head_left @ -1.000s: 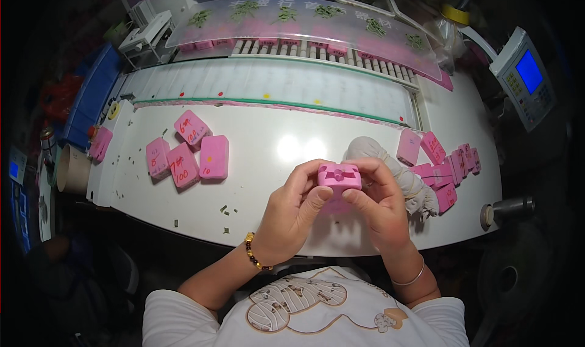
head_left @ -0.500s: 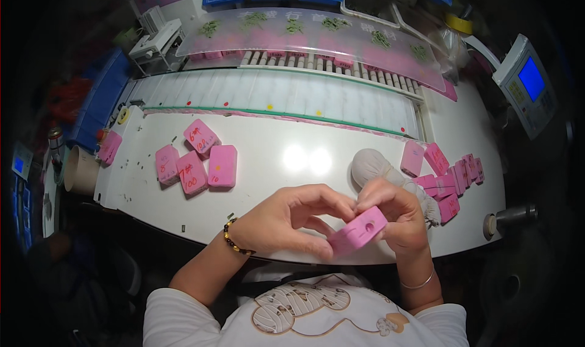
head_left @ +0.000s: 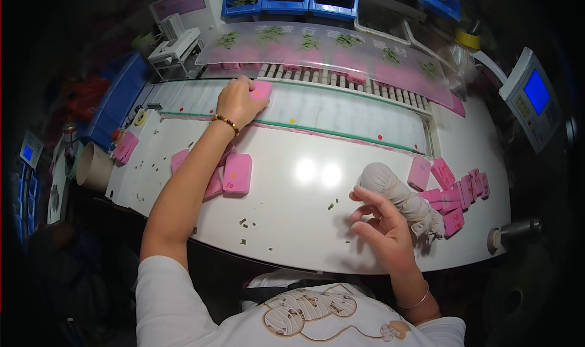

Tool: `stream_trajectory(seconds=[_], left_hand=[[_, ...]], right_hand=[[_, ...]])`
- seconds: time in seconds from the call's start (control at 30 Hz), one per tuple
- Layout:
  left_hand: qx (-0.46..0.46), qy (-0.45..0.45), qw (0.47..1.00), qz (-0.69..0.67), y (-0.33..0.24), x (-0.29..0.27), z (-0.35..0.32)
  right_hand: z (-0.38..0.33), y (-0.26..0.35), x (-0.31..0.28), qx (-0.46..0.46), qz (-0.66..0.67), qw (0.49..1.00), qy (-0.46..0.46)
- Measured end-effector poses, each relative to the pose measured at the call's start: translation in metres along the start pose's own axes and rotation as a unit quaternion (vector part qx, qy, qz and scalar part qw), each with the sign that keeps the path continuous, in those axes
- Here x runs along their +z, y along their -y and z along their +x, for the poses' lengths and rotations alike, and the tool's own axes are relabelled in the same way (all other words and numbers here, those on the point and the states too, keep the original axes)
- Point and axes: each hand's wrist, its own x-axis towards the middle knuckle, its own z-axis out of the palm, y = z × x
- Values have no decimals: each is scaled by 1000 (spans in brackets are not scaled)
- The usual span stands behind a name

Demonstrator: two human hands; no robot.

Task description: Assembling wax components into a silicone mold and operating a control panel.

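Observation:
My left hand (head_left: 236, 106) is stretched out over the long white ribbed strip, its fingers closed round a pink block (head_left: 262, 91). Whether the block touches the strip I cannot tell. Below that forearm lie several pink blocks with red marks, partly hidden by the arm; one pink block with a yellow dot (head_left: 237, 172) shows fully. Over the near part of the table my right hand (head_left: 385, 236) hovers with fingers apart and curled, holding nothing. Close beside it lies a lumpy grey cloth bundle (head_left: 393, 191), tied at one end.
More pink blocks (head_left: 452, 199) are grouped at the right. Small green scraps (head_left: 244, 223) dot the white table (head_left: 298, 225). Beyond the white strip (head_left: 329, 116) are rollers and a clear cover (head_left: 329, 45) bearing green sprigs. A device with a blue screen (head_left: 529, 97) stands far right.
Both hands were together at a pink block near the table's front edge. My left hand has moved far forward and left with a block; my right hand has come away and opened.

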Motion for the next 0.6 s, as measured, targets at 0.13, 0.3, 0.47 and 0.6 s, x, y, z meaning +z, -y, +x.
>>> stream_trajectory(seconds=[0.13, 0.3, 0.47, 0.6], left_hand=[[-30, 24, 998, 52, 10, -1, 23], [85, -66, 994, 24, 1, -21, 5], [147, 288, 943, -80, -18, -92, -56], [246, 283, 912, 166, 4, -94, -106]], right_hand=[[0, 2, 3, -10, -28, 1000, 3], [1, 1, 3, -18, -36, 999, -6], [5, 0, -4, 20, -15, 1000, 2], [7, 1, 2, 20, -5, 1000, 20]])
